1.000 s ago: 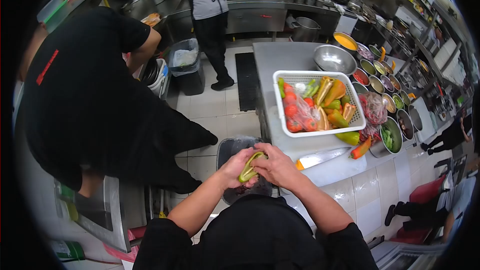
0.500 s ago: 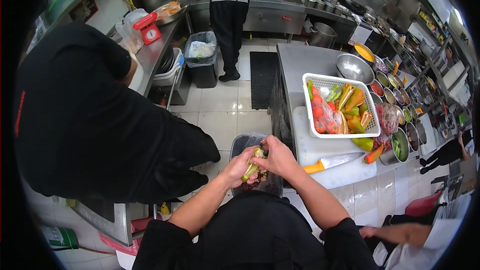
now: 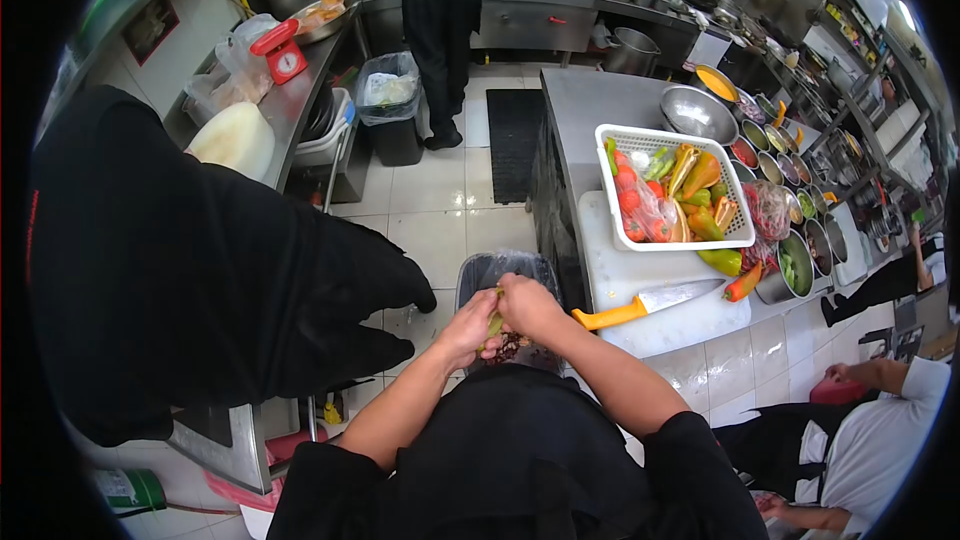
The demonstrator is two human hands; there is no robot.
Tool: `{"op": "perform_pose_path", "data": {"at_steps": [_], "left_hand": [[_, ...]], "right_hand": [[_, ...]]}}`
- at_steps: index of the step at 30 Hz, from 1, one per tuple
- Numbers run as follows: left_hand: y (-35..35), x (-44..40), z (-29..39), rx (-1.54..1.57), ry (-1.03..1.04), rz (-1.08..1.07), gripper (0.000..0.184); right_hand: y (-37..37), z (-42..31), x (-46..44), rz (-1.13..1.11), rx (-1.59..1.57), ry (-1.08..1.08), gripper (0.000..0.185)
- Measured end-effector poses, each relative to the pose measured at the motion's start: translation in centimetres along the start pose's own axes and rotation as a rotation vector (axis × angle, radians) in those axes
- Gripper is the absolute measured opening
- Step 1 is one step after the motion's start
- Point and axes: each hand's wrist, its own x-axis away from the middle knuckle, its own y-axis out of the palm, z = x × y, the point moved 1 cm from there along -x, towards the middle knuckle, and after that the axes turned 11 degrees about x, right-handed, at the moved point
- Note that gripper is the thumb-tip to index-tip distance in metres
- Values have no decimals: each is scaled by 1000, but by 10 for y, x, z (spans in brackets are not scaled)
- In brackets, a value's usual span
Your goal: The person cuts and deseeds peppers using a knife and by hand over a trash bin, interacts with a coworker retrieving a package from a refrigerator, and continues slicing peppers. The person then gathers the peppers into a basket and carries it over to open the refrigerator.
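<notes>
Over a lined bin with food scraps inside, my left hand is closed around a green pepper. My right hand is closed too, its fingertips pressed against the upper end of the pepper. Most of the pepper is hidden between the hands. To the right, a knife with a yellow handle lies on a white cutting board, its handle end close to my right wrist. A white basket of peppers and bagged tomatoes stands at the board's far side.
A person in black stands close on my left. Steel bowls and several containers line the counter. One green and one orange pepper lie beside the basket. Other people stand ahead and at right.
My right hand has shifted left over the pepper, which now shows less. The person on my left has leaned back, uncovering a white round block. At lower right another person has come further into view.
</notes>
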Motion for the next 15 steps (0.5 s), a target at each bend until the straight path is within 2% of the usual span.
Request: {"op": "perform_pose_path", "data": {"at_steps": [2, 3, 5, 8, 11, 13, 15], "left_hand": [[-10, 3, -1, 56, -20, -28, 38], [-15, 4, -1, 101, -40, -33, 39], [-18, 7, -2, 168, -65, -41, 41], [-13, 12, 1, 192, -52, -14, 42], [-1, 17, 3, 125, 48, 50, 41], [0, 15, -2, 67, 161, 29, 40], [0, 10, -2, 67, 123, -13, 40]], "right_hand": [[-13, 14, -1, 17, -305, 73, 28], [-15, 19, -5, -155, -660, 341, 33], [-8, 38, -12, -37, -749, 367, 37], [11, 54, -23, 620, 107, -119, 47], [-23, 27, -1, 423, 29, -138, 50], [-67, -11, 12, -128, -27, 10, 45], [-48, -11, 12, -23, 1, -47, 35]]}}
